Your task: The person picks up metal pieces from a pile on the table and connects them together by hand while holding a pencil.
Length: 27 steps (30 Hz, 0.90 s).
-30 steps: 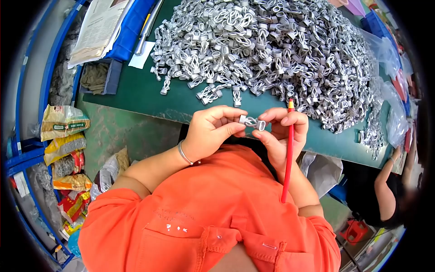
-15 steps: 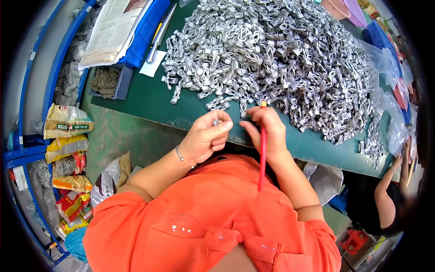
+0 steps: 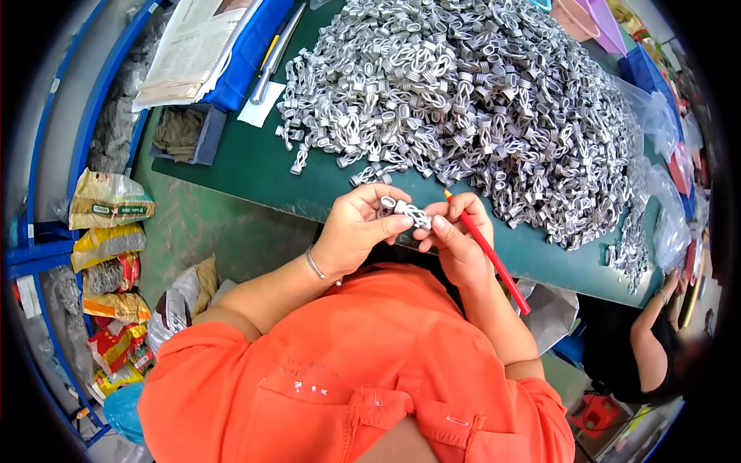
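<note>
Between the thumb and fingers of my left hand is a small silver metal piece with twisted, looped strands and ribbed ends. My right hand has its thumb and fingertips at the right end of that piece. A red pencil-like stick with a yellowish tip lies held across the fingers of the same hand, slanting down to the right. Just beyond both hands spreads a large pile of similar looped metal pieces on the green table.
At the left stand a blue bin with newspapers, a small grey box with cloth, and metal tools beside white paper. Clear plastic bags hang at the right. Another person's arm is beyond them.
My right hand has drawn back from the pile's edge to my left hand. One looped piece has left the table edge and is now between my hands; the red stick has tilted.
</note>
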Available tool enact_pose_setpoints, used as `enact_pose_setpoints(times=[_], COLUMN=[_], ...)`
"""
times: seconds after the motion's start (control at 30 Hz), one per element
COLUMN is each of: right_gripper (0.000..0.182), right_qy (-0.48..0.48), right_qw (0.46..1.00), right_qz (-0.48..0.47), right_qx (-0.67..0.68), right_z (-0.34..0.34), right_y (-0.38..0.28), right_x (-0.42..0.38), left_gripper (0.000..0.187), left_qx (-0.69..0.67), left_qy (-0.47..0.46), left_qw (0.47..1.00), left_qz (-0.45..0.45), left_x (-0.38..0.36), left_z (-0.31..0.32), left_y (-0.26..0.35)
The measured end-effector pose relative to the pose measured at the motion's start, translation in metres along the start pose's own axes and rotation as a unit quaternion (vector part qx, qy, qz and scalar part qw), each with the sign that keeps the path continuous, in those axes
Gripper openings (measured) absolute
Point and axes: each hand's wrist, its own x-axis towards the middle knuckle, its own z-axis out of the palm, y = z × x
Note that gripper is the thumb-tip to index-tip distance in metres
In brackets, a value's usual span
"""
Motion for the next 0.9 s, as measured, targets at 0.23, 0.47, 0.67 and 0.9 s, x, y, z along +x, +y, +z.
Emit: enact_pose_setpoints(times=[0.23, 0.47, 0.67, 0.9], right_gripper=[0.024, 0.037, 0.04, 0.027], right_qy=[-0.081, -0.044, -0.067, -0.191], right_qw=[0.995, 0.968, 0.924, 0.814], right_qz=[-0.014, -0.191, -0.297, -0.372], right_qx=[0.059, -0.158, -0.229, -0.403], right_z=[-0.008, -0.001, 0.011, 0.026], right_y=[0.014, 0.003, -0.007, -0.007], right_x=[0.0, -0.005, -0.004, 0.014], left_gripper=[0.02, 0.022, 0.021, 0.022], left_qx=[0.206, 0.171, 0.072, -0.218], left_qy=[-0.043, -0.014, 0.026, -0.012], left_qw=[0.964, 0.977, 0.997, 0.966], left_qz=[0.163, 0.13, 0.033, -0.137], left_x=[-0.005, -0.007, -0.006, -0.005], left_z=[0.008, 0.01, 0.004, -0.007], left_y=[0.002, 0.006, 0.003, 0.013])
